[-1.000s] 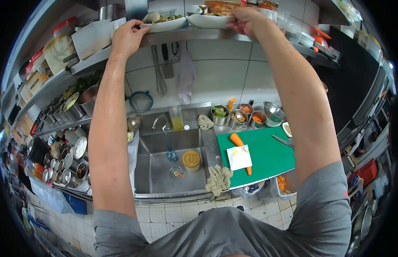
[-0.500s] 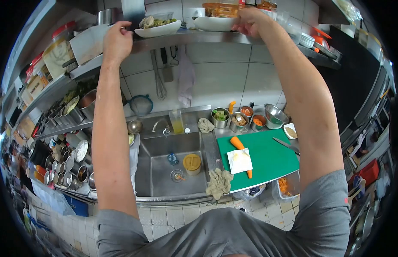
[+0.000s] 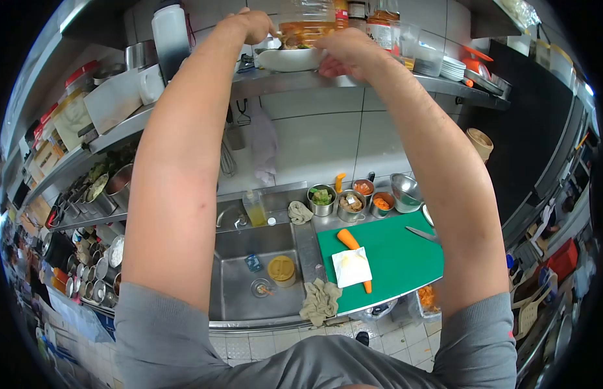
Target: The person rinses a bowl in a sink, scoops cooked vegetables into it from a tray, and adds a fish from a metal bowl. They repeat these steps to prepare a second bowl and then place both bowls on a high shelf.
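My right hand grips the right rim of a white oval dish at the steel shelf. Food shows over the dish's rim. Just above the dish's left end is my left hand, its fingers bent; what they hold, if anything, is too small to name. Behind the dish stands a large clear bottle of orange-brown liquid. Below, a carrot lies on the green cutting board, partly under a white paper towel.
Under the shelf hang a cloth and a whisk. A sink holds a yellow-lidded tub. Metal cups, one with greens, line the board's back. A knife lies on the board's right.
My left hand has moved right, from the shelf's left part to the dish. My right hand and its dish have shifted slightly left in view. The camera view has shifted too.
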A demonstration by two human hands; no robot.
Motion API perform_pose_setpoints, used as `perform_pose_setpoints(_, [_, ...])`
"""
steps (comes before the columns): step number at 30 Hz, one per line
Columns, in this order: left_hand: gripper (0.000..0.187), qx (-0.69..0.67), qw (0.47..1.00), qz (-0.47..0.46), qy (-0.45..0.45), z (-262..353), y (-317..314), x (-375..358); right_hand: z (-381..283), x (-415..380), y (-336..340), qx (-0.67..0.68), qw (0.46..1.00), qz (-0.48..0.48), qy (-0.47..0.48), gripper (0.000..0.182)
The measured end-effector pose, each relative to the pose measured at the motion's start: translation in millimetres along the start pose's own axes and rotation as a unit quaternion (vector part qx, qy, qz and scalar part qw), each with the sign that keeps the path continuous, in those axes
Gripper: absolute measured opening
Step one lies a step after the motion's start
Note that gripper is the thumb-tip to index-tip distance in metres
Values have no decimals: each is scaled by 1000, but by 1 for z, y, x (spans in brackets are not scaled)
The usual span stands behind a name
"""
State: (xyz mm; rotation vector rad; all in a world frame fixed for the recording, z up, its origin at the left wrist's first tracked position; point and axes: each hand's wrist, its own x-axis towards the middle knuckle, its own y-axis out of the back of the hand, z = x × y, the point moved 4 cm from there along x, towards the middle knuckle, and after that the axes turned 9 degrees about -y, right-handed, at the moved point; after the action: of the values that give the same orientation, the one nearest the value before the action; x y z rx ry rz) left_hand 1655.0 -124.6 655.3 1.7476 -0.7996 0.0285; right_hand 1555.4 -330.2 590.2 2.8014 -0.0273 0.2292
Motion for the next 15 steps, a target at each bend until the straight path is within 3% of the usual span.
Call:
perform_pose_setpoints(1, [44,83,995,-44,30,16,7,-8,-1,2,1,-15,1000,-2,10,39])
perform_pose_setpoints(3, [47,67,995,-64,47,23,11,-3,-3,10,4,-39,999,-8,13,39])
perform_pose_setpoints(5, [51,160,981,-74,84,25,15,-3,1,13,3,-63,998,-16,10,39])
perform_pose_setpoints(9, [48,193,964,-153,100,-5,6,-2,4,14,-1,-53,998,-16,32,46])
perform_pose_setpoints(12, [48,160,974,-128,95,-22,4,-3,7,14,-9,-75,996,-17,43,50])
perform_pose_setpoints(14, [53,51,990,-28,132,-36,13,2,9,15,-12,-87,995,-18,35,51])
perform_pose_setpoints(15, [53,50,990,-32,131,-20,25,-8,8,18,-14,-135,990,-9,48,51])
